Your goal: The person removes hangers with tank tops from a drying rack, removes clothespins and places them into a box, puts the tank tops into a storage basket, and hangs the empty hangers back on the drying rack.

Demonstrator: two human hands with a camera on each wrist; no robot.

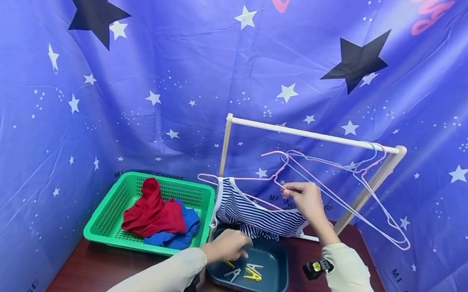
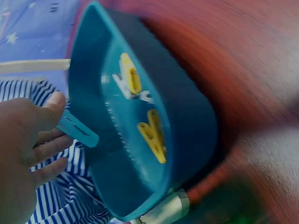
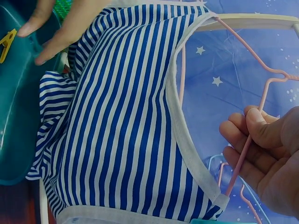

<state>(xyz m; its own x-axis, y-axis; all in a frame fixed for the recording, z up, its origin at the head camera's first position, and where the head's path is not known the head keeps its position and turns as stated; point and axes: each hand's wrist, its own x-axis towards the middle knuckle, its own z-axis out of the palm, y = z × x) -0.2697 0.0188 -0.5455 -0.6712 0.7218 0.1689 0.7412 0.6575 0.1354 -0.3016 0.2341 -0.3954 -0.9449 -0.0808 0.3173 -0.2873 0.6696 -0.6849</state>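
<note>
My right hand [image 1: 305, 199] pinches one arm of a pink hanger [image 3: 242, 43] between thumb and fingers. A navy-and-white striped sleeveless top [image 1: 260, 215] hangs from it, its straps over the hanger's arms. A light-blue clothespin [image 2: 79, 129] sits between the thumb and fingers of my left hand [image 1: 228, 247], over the dark teal basin [image 2: 189, 105]. Inside the basin lie several clothespins, among them yellow ones [image 1: 253, 273] and a grey one [image 1: 233, 274]. A teal piece [image 3: 224, 221] shows at the bottom edge of the right wrist view, by the top's strap.
Left of the basin stands a green basket [image 1: 141, 247] with a red garment [image 1: 155, 215] and a blue garment [image 1: 174, 239]. Behind the top rises a rack with a white rail [image 1: 299, 132]. Blue and pink hangers [image 1: 387, 217] hang at its right end.
</note>
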